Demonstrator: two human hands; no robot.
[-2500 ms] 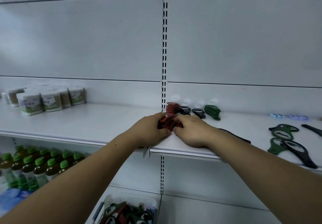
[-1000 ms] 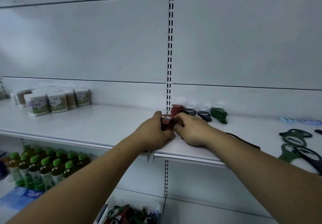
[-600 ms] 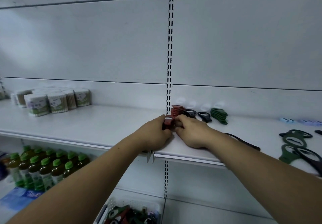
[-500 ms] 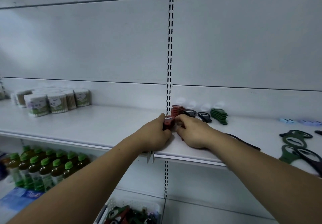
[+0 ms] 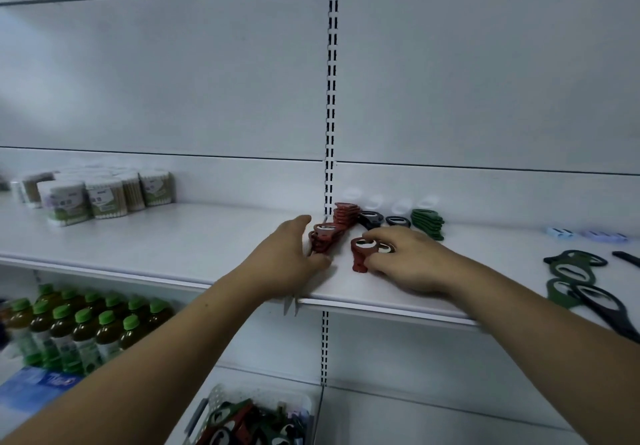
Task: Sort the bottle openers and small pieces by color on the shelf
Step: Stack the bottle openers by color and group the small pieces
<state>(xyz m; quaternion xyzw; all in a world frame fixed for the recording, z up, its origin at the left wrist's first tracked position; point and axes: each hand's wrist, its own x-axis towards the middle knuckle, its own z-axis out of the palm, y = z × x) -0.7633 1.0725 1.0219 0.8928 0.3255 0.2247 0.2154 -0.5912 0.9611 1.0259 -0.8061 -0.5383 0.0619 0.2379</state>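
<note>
The stack of flat red plastic bottle openers point(image 5: 325, 237), clasped by both hands a moment ago, has come apart. The left hand point(image 5: 287, 257) cups the stack, which sits mid-depth on the white metal shelf point(image 5: 173, 237). The right hand point(image 5: 412, 261) curls its fingers over a loose red opener point(image 5: 360, 254) just beside it. The reds look nearly grouped. Each is thin, with pale oval holes. Behind sit black openers point(image 5: 372, 218) and a green opener pile point(image 5: 427, 223).
</note>
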